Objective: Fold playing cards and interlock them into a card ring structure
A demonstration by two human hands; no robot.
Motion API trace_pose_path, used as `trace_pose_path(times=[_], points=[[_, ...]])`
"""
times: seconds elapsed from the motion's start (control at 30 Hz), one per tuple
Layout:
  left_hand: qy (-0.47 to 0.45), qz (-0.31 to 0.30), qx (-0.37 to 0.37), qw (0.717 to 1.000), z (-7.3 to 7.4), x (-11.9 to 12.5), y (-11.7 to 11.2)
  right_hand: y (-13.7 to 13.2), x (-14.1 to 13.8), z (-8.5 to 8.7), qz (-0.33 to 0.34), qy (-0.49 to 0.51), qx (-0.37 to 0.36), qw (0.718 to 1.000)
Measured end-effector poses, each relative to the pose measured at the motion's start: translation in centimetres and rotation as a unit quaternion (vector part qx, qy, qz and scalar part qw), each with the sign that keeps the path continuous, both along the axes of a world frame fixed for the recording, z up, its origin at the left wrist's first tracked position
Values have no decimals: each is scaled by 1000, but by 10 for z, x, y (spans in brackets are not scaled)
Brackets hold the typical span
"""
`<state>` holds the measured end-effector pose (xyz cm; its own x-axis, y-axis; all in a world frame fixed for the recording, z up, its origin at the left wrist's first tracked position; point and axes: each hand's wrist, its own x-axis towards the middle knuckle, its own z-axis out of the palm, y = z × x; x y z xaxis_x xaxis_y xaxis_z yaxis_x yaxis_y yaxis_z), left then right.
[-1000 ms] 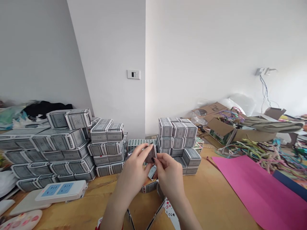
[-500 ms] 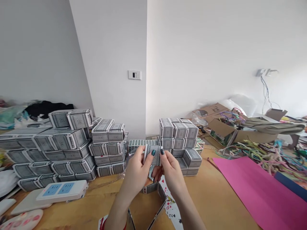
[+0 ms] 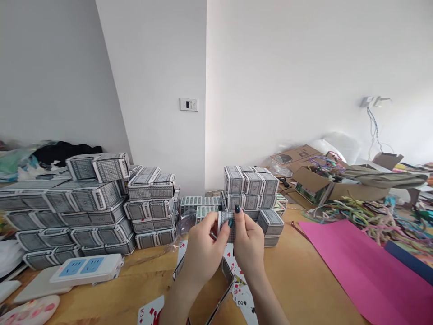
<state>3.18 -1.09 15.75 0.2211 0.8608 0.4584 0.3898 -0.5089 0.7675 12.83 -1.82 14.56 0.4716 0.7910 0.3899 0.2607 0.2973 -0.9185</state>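
Between my two hands is a grey-backed playing card (image 3: pixel 226 220), its patterned back towards me. My left hand (image 3: pixel 204 246) pinches its left side with the thumb on the back. The thumb of my right hand (image 3: pixel 249 243) stands upright at the card's right side, fingers curled behind it. Part of the card is hidden by the thumbs. Beneath my wrists, a frame of folded cards (image 3: pixel 221 300) stands on edge on the table. Loose playing cards (image 3: pixel 244 300) lie face up to its right, and a three of diamonds (image 3: pixel 149 310) lies to its left.
Blocks built of folded cards are stacked at left (image 3: pixel 89 196) and behind my hands (image 3: pixel 252 185). A white power strip (image 3: pixel 88 269) lies front left. Pink paper (image 3: pixel 355 266), tangled cords (image 3: pixel 365 221) and an open cardboard box (image 3: pixel 333 189) are at right.
Both hands have shifted slightly right with the card, and the right one has turned so its thumb points up. More of the three of diamonds shows at lower left.
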Motion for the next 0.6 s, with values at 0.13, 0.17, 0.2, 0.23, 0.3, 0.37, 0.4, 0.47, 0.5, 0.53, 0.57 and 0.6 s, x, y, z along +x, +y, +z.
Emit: trace_pose_path(times=[0.13,0.17,0.2,0.23,0.3,0.37,0.4,0.47,0.5,0.53,0.57,0.6], points=[[-47,42,-32,997,-1,0,4,0,-4,-5,-16,-84,-4,996],[-39,61,-18,997,-1,0,4,0,-4,-6,-12,-90,-10,996],[-30,78,0,996,-1,1,4,0,-5,-6,-7,-88,-16,996],[-22,93,19,995,-2,1,4,0,-5,-6,1,-77,-19,997],[-19,109,48,993,-2,3,2,1,-5,-5,43,-22,-23,999],[-36,110,59,992,-2,4,0,1,-5,-2,116,59,-30,991],[-51,108,59,991,-2,4,-1,1,-5,-1,152,95,-33,983],[-85,111,47,989,-1,4,-3,1,-4,1,189,129,-32,973],[-99,112,37,988,-1,4,-2,1,-4,1,184,122,-24,975],[-111,106,22,988,-1,3,-2,1,-3,1,165,101,-16,981],[-118,89,3,989,0,2,-1,2,-2,0,138,73,-7,988],[-118,63,-20,991,0,1,0,2,-1,0,108,42,-1,993]])
